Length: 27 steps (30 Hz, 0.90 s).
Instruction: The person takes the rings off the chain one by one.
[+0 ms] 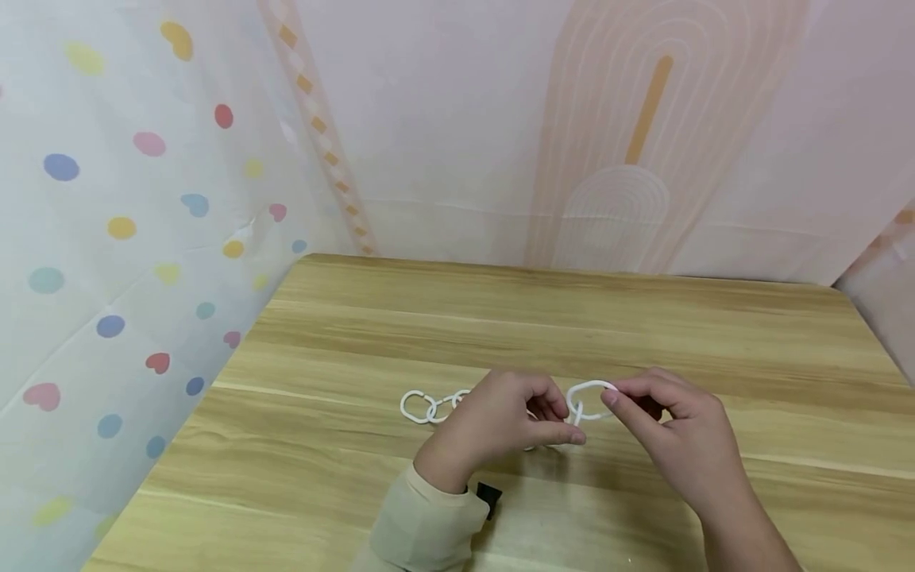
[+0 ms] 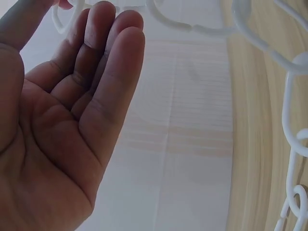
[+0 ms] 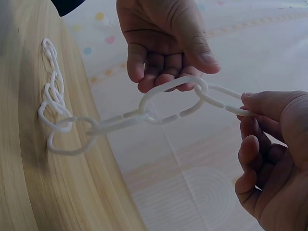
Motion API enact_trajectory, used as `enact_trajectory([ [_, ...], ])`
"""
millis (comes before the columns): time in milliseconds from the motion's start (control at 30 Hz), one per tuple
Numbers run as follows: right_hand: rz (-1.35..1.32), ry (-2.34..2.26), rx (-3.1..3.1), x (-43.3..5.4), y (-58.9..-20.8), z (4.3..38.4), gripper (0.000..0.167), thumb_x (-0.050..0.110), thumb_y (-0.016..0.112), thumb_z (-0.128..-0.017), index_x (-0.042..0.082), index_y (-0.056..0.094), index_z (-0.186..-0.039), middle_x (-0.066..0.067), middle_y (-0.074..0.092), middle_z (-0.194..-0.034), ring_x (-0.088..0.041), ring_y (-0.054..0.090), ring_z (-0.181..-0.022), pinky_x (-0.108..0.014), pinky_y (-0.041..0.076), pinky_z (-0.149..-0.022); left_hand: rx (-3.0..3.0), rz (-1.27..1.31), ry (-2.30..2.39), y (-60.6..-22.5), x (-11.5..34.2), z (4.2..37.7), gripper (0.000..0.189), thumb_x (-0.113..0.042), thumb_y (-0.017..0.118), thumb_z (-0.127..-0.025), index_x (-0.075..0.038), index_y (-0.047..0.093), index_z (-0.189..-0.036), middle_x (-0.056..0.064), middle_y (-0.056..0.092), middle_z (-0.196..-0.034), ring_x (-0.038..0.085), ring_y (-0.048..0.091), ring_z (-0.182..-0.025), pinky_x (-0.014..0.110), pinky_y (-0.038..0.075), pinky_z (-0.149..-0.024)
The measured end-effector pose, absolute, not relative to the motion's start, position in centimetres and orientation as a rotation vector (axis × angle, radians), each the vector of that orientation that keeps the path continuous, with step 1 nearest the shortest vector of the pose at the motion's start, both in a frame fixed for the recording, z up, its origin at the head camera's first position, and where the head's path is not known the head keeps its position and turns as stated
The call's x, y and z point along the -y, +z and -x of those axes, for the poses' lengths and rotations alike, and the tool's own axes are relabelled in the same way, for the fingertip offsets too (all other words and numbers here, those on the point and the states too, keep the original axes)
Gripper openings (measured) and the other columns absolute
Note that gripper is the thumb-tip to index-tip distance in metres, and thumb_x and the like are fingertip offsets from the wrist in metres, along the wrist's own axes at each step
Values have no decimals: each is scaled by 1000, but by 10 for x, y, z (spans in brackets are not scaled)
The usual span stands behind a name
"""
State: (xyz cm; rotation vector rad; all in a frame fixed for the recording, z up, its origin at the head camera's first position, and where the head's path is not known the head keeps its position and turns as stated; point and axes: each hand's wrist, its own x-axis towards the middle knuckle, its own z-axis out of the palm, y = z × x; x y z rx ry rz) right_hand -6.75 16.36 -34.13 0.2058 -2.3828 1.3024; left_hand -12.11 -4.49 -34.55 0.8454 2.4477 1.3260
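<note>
A chain of white plastic oval links (image 1: 429,407) lies on the wooden table (image 1: 572,318), its right end lifted off the surface. My left hand (image 1: 565,425) grips one raised link (image 3: 159,91) between thumb and curled fingers. My right hand (image 1: 611,397) pinches the end link (image 3: 226,98), which is hooked through that one, between thumb and forefinger. In the right wrist view the chain (image 3: 57,106) trails down from the hands to a loose pile on the table. The left wrist view shows my palm (image 2: 57,125) and links (image 2: 288,96) along the top and right edge.
Patterned fabric walls stand close around the table at the back and left, dotted with coloured spots (image 1: 150,143). A small black piece (image 1: 488,496) sits at my left cuff. Bare wood stretches behind the hands and to both sides.
</note>
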Motion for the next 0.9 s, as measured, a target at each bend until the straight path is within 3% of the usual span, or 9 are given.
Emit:
enact_trajectory([
  [333,-194,1285,2405,-162,-339,67,8,13,79,-88,19,78,-84,9,63,-73,-7,50,-66,-21,39,-56,-2471,-832,1276,-341,47,121,6,-24,81,-87,-22,77,-83,-22,66,-73,-3,59,-66,19,51,-63],
  [667,-176,1281,2421,-163,-339,68,5,17,78,-89,17,77,-84,9,65,-75,-9,51,-64,-21,39,-53,-2470,-988,1344,-345,46,123,5,-14,78,-89,-16,77,-85,-14,69,-78,-5,58,-67,17,52,-63],
  [900,-9,1376,2479,-161,-338,67,10,23,78,-91,15,77,-84,4,67,-71,-13,59,-59,-24,42,-49,-2480,-937,1341,-344,48,123,6,-13,76,-91,-15,76,-86,-12,69,-77,-3,60,-68,18,52,-65],
])
